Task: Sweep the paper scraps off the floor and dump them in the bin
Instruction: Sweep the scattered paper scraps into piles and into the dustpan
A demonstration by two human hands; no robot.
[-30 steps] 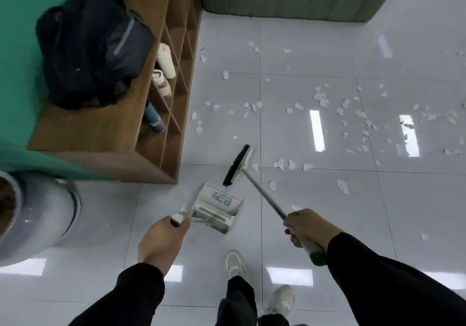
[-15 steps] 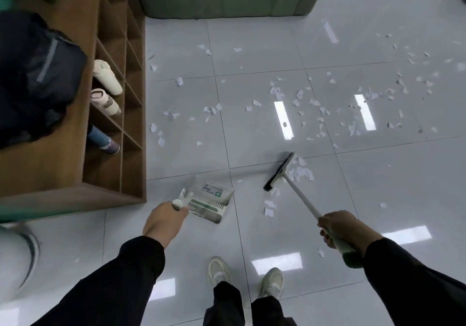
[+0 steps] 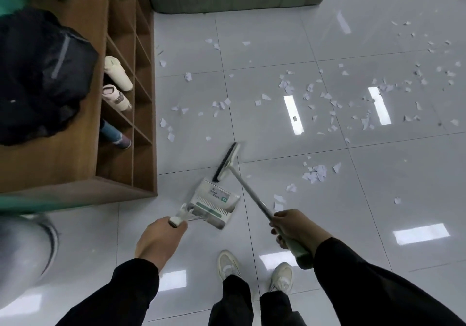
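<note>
Dustpan label [image 3: 219, 194]: print too small to read.
Dustpan handle [image 3: 175, 222]: lower end hidden inside the left hand [image 3: 158, 241].
Broom grip [image 3: 300, 251]: partly covered by the right hand [image 3: 296, 230].
Grey round container [image 3: 22, 257], left of the dustpan: blurred, cut by the frame edge.
Backpack [image 3: 42, 73], on the shelf [image 3: 75, 164] beyond that container: cut at the left edge.

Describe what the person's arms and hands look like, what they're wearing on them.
Both arms are in long black sleeves reaching the wrists. The left hand and right hand are bare: no gloves, and no watch or rings that I can see.
</note>
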